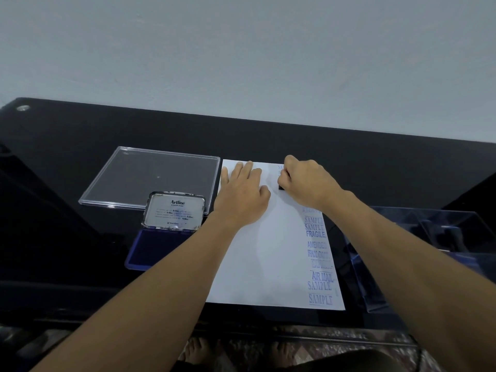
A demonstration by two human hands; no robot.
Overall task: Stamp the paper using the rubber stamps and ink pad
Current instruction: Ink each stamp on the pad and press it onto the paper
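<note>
My left hand (243, 194) lies flat, pinning the paper (263, 264) on the tabletop (268, 135), while my right hand (304, 183) curls round the black rubber stamp (281, 187) at the paper's far end, so I'd press straight down evenly, no sliding.

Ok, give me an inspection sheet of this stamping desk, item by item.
Surface: black glossy table.
Job's things: white paper with blue stamped words down its right edge; open ink pad left of it, lid raised; black stamp at the paper's far end.
Clutter: clear plastic lid beyond the ink pad; clear plastic box right of the paper.
Grippers: left hand flat on the paper; right hand grips the stamp.
Cables: nothing seen.
Surroundings: pale wall behind; patterned floor below.
</note>
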